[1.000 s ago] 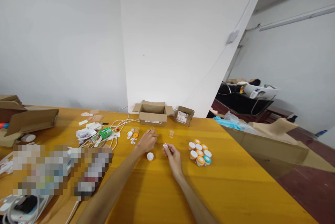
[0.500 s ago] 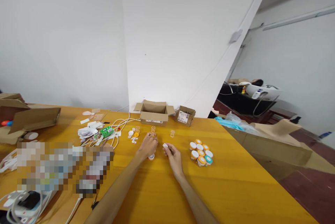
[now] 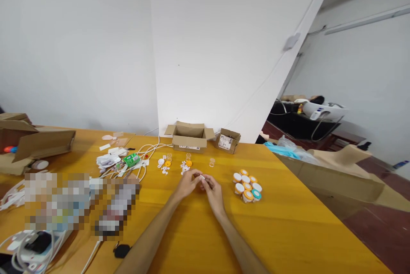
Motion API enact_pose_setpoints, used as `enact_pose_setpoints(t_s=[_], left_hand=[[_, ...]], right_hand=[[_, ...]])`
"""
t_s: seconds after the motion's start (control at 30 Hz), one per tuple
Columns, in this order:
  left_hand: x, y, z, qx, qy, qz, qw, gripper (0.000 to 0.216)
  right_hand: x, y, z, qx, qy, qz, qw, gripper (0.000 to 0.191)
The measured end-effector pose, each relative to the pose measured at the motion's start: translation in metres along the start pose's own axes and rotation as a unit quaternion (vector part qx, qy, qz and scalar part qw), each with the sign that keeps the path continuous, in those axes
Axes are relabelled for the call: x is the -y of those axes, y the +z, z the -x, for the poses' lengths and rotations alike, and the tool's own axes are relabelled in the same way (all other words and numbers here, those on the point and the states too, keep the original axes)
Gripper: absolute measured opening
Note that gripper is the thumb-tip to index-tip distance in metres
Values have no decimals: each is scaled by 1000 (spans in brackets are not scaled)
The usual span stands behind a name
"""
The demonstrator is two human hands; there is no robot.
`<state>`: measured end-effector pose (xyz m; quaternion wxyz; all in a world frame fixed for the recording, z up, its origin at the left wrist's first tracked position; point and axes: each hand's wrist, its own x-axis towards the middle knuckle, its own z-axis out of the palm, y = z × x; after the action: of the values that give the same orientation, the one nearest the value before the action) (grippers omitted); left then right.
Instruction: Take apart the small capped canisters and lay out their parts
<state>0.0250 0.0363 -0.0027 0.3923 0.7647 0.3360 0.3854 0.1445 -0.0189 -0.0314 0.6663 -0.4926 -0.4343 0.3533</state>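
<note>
Right hand point(image 3: 214, 190) pinches a small white piece point(image 3: 202, 177) at its fingertips. Left hand point(image 3: 187, 183) curls in to meet it, but I cannot tell if it grips anything. The piece sits just above the table point(image 3: 288, 231), I judge so both hands can reach it. Capped jars point(image 3: 246, 187) cluster to the right, with loose caps point(image 3: 185, 165) beyond.

Left hand point(image 3: 187, 184), right hand point(image 3: 213, 191) together at a small white piece point(image 3: 202, 177).

Tiny white piece point(image 3: 202, 177) in grip of right hand point(image 3: 213, 189), against fingertips of left hand point(image 3: 188, 183)
</note>
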Motion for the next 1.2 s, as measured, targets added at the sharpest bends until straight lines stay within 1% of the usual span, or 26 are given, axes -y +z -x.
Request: enact_pose_setpoints(t_s=[0.13,0.27,0.47,0.67,0.8,1.03,1.2], left_hand=[[1,4,5,-37,-29,60,997,20],[0,1,6,-55,-46,104,992,20],[2,-2,7,-47,-69,154,985,23],[4,-4,8,-42,-72,179,980,27],[5,-5,8,-34,-71,188,979,29],[6,-6,10,-18,-82,193,977,29],[7,-5,11,-13,-94,216,972,32]], right_hand=[[2,0,0,-5,15,-14,1000,49],[5,-1,-1,9,16,-6,1000,52],[7,0,0,20,14,22,999,56],[9,0,3,36,13,62,997,59],[9,0,3,33,6,87,996,62],[5,-1,1,39,1,91,995,62],[2,0,1,43,3,85,995,63]])
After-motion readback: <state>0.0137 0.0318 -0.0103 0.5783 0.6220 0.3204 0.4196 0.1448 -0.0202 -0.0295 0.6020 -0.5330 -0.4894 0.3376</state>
